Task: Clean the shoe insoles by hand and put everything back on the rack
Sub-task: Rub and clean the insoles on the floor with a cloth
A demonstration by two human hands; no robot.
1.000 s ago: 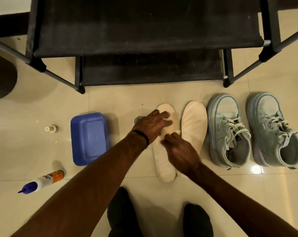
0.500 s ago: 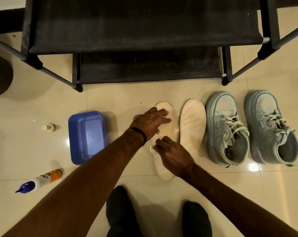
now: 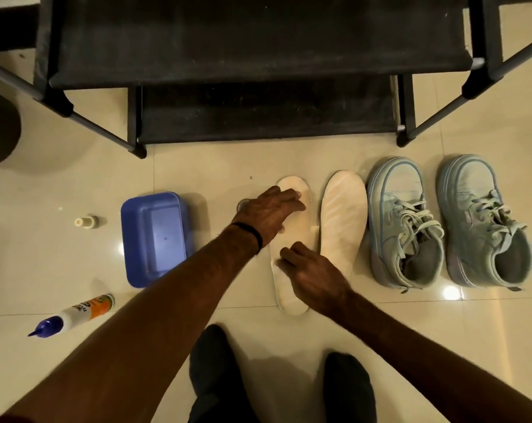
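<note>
So the left insole [image 3: 289, 248] is lying flat on the floor [image 3: 197, 166] right in front of the rack [image 3: 258, 71], and both hands are on it. The left hand [image 3: 269, 213] has its grip released, fingers laid out straight and pressing the toe end down. The right hand [image 3: 312, 274] sits over the middle to heel part with its fingers curled in; it might be pinching something small and pale against the insole, but I honestly can't tell what, or whether it's holding anything at all. The other insole [image 3: 342, 221] lies just beside it on the right, touching or nearly so, then the two light blue sneakers [image 3: 447, 221] side by side. Off to the left there's a blue tub [image 3: 154, 236], a glue bottle [image 3: 75, 314] on its side and a little cap [image 3: 87, 221]. The rack's upper part is cut off by the top edge.
</note>
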